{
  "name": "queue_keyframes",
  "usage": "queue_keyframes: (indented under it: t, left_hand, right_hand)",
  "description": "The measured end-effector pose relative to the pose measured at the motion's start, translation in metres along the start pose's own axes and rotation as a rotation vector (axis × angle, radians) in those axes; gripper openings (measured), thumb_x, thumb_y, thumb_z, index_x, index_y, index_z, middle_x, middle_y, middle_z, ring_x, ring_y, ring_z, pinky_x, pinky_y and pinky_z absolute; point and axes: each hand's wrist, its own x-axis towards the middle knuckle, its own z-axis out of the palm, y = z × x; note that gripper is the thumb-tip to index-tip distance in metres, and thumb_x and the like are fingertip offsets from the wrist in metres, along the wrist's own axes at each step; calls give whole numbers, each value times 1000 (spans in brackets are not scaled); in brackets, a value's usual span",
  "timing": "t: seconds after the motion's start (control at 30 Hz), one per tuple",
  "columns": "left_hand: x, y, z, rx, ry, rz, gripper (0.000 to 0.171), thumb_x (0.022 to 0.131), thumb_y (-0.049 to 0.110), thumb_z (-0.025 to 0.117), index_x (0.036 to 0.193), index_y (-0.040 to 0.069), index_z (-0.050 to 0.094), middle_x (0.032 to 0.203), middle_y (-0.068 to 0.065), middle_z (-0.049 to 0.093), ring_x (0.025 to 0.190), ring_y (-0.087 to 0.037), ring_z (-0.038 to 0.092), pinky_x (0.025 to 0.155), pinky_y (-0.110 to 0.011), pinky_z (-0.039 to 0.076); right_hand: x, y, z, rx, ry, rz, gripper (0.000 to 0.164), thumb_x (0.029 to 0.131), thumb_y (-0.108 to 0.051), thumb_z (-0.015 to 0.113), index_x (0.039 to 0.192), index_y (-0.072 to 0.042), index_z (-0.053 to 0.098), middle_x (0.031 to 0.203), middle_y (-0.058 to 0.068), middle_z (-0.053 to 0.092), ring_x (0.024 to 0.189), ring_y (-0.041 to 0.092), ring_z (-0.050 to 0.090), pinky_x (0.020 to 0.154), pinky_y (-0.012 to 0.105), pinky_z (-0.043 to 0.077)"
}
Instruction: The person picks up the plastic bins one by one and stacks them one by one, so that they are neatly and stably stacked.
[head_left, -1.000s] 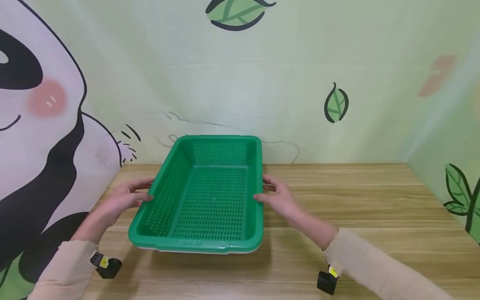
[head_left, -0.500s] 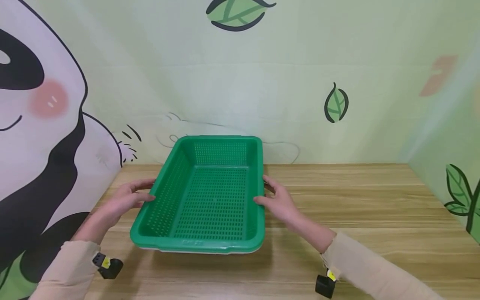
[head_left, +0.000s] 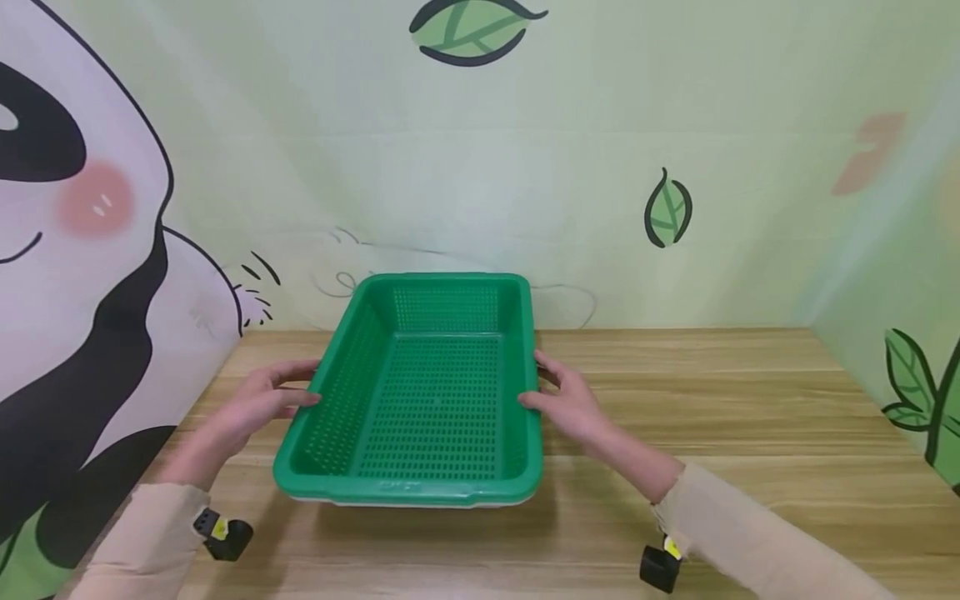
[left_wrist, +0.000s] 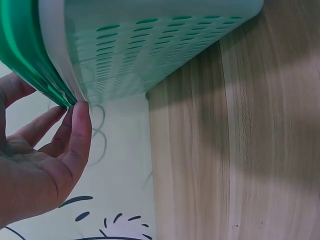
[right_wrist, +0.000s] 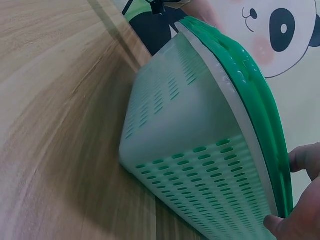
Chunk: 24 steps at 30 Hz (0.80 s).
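Note:
A green rectangular plastic basket (head_left: 438,400) with a slotted floor and walls sits nested in a whitish slotted basket (right_wrist: 185,125), whose pale rim shows just under the green one. At the left side, my left hand (head_left: 258,404) pinches the stacked rims, thumb on top and fingers beneath; the left wrist view has those fingertips right at the white rim (left_wrist: 52,30). My right hand (head_left: 570,406) grips the opposite long side the same way, its thumb over the green rim (right_wrist: 260,105). Nothing lies inside the green basket.
Both baskets are over a wood-grain table (head_left: 712,400), their shadow falling on its front part. Behind stands a pale green backdrop (head_left: 585,167) with leaves and a panda drawn on it. Small black cameras (head_left: 228,540) hang at both wrists.
The nested baskets and both hands have shifted slightly to the right over the table. The grip of each hand looks the same.

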Motion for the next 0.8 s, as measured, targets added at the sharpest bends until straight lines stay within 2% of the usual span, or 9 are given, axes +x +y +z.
queue_keyframes:
  t: [0.3, 0.5, 0.8]
  left_hand:
    - [1, 4, 6, 3, -5, 22, 60, 89, 17, 56, 138, -5, 29, 136, -27, 34, 113, -36, 46, 85, -43, 47]
    - [3, 7, 11, -9, 6, 23, 61, 88, 17, 57, 137, -5, 30, 136, -27, 36, 112, -34, 47, 84, -38, 48]
    - [5, 11, 18, -30, -4, 24, 60, 88, 18, 57, 138, -4, 31, 136, -25, 36, 111, -34, 49, 86, -40, 48]
  right_hand:
    - [-1, 1, -11, -36, -25, -2, 71, 81, -1, 57, 141, 5, 20, 143, 23, 27, 130, 37, 29, 98, 44, 36]
    - [-2, 1, -17, -51, -20, 7, 70, 82, -1, 56, 141, 6, 20, 143, 22, 27, 130, 36, 28, 99, 44, 35]
    - [-5, 2, -28, -70, -51, 15, 69, 84, -2, 55, 141, 6, 18, 144, 23, 26, 130, 38, 28, 98, 45, 35]
